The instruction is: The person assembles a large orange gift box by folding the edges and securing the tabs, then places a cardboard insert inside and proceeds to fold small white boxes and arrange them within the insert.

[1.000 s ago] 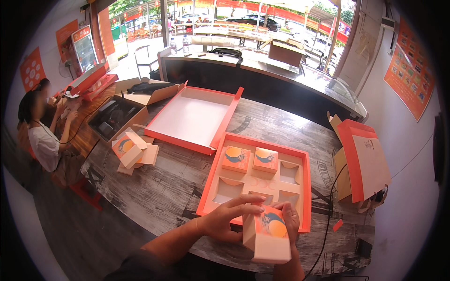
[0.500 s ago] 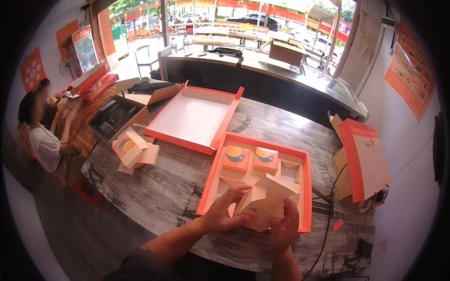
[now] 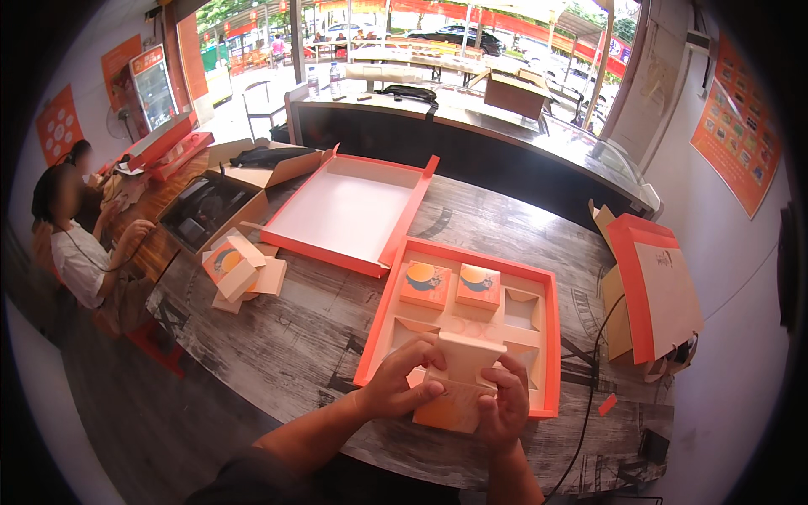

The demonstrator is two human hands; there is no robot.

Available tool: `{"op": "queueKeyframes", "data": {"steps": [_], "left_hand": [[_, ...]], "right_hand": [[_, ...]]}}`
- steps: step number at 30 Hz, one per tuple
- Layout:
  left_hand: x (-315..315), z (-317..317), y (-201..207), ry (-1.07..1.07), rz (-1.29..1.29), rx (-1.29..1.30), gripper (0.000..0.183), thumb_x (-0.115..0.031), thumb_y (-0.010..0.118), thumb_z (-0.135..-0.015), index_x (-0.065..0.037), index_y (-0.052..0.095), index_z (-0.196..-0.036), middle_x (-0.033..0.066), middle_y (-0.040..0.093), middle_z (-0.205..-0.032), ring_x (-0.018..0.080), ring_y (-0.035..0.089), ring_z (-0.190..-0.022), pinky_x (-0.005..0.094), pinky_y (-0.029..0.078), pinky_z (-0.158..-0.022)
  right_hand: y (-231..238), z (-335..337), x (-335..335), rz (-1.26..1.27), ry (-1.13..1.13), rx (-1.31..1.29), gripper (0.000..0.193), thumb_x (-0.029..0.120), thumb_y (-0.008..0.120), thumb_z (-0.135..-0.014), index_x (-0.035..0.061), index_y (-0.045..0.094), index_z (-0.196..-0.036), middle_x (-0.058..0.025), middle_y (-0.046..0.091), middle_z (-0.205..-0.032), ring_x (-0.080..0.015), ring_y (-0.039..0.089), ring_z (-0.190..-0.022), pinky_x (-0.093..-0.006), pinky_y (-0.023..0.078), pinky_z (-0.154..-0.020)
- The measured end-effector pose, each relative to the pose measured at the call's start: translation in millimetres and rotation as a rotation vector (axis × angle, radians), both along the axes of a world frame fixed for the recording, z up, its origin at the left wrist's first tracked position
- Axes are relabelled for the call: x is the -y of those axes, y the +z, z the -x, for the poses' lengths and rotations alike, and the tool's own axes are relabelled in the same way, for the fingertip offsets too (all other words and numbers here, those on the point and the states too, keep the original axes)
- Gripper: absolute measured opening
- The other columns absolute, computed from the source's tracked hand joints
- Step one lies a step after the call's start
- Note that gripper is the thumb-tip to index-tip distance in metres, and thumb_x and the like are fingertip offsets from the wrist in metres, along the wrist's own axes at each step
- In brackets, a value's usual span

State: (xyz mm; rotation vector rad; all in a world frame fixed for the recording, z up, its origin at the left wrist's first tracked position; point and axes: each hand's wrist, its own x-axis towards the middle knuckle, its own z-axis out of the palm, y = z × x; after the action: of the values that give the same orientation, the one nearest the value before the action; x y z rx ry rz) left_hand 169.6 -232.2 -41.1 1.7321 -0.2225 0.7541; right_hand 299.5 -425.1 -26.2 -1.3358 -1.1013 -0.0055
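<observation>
A small beige and orange cardboard box (image 3: pixel 459 409) is held between my two hands, over the near edge of a large gift box. Its upper flap stands toward the far side. My left hand (image 3: pixel 402 377) grips its left side, thumb pressed near the middle. On its right side my right hand (image 3: pixel 505 402) has curled fingers. The orange-rimmed gift box (image 3: pixel 551 337) beneath has a beige divided insert. Two closed small boxes, a left one (image 3: pixel 423 284) and a right one (image 3: pixel 479 286), sit in its far compartments. My hands cover part of the near compartments.
A large orange lid (image 3: pixel 345 202) with a white inside lies beyond. Several flat or folded small cartons (image 3: pixel 240 269) are piled at left, near an open brown carton (image 3: pixel 215 206). An orange and tan bag (image 3: pixel 652 286) stands at right, with a black cable (image 3: pixel 589 396) beside it. Two people sit at far left.
The small box in my hands has been tilted and its raised flaps folded over, so its open inside no longer shows. My right fingers have moved up along its side.
</observation>
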Motion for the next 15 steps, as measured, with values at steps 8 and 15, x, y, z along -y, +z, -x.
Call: {"op": "queueKeyframes", "data": {"steps": [8,15], "left_hand": [[17,-6,2,0.095,0.137,0.072,0.026,-0.017,0.067,-0.106,-0.001,0.058,-0.124,0.0183,0.061,-0.141,0.0227,0.061,-0.122,0.0358,0.051,-0.100],[17,-5,-4,0.024,0.243,0.072,0.042,-0.020,0.060,-0.110,-0.004,0.037,-0.142,0.0231,0.054,-0.150,0.0223,0.061,-0.127,0.0398,0.053,-0.106]], "right_hand": [[-9,5,-8,-0.104,0.051,-0.113,0.039,0.020,0.078,-0.097,0.0010,0.056,-0.123,-0.0206,0.060,-0.136,-0.0263,0.063,-0.116,-0.0359,0.054,-0.093],[-5,0,-7,-0.018,-0.008,0.135,0.042,0.023,0.081,-0.094,0.0029,0.058,-0.123,-0.0204,0.065,-0.127,-0.0310,0.065,-0.113,-0.0386,0.056,-0.091]]}}
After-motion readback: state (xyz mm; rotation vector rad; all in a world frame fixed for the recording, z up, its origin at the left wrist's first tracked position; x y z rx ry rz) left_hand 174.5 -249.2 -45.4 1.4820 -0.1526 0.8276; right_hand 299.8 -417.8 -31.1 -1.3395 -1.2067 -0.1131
